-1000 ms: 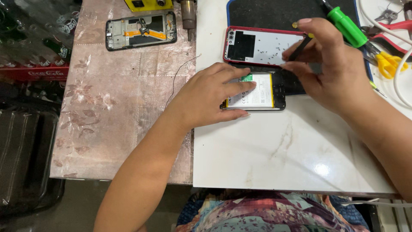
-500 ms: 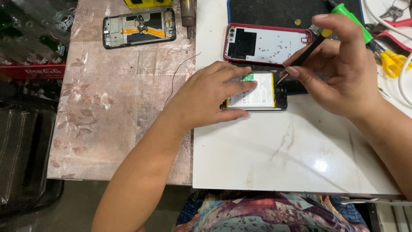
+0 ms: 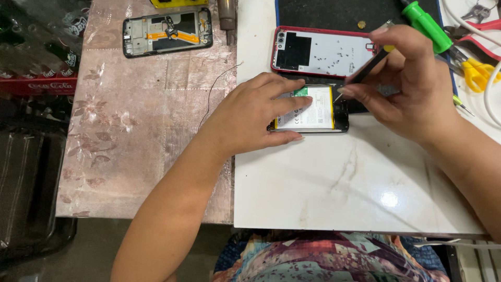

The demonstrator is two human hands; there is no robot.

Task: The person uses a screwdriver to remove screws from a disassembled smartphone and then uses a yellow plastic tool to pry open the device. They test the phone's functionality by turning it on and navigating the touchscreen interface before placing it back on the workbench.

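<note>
An opened phone [image 3: 318, 112] with a white battery lies on the white marble slab [image 3: 355, 183]. My left hand [image 3: 255, 112] rests flat on its left part, fingers spread over the battery, pressing it down. My right hand [image 3: 407, 86] pinches a thin black tool [image 3: 365, 68], its tip touching the phone's right end. Just behind lies a red-rimmed back cover [image 3: 323, 52], inner side up.
A black mat [image 3: 334, 10] lies at the back. A green-handled screwdriver [image 3: 425, 21], red pliers [image 3: 482, 23] and a yellow-handled tool [image 3: 477, 73] sit at the right. Another opened phone frame [image 3: 167, 31] rests on the pink tabletop [image 3: 141, 130], with a thin wire [image 3: 214, 91].
My right hand has shifted slightly right and lowered the tool tip onto the phone's right end. My left hand has stayed pressed on the phone.
</note>
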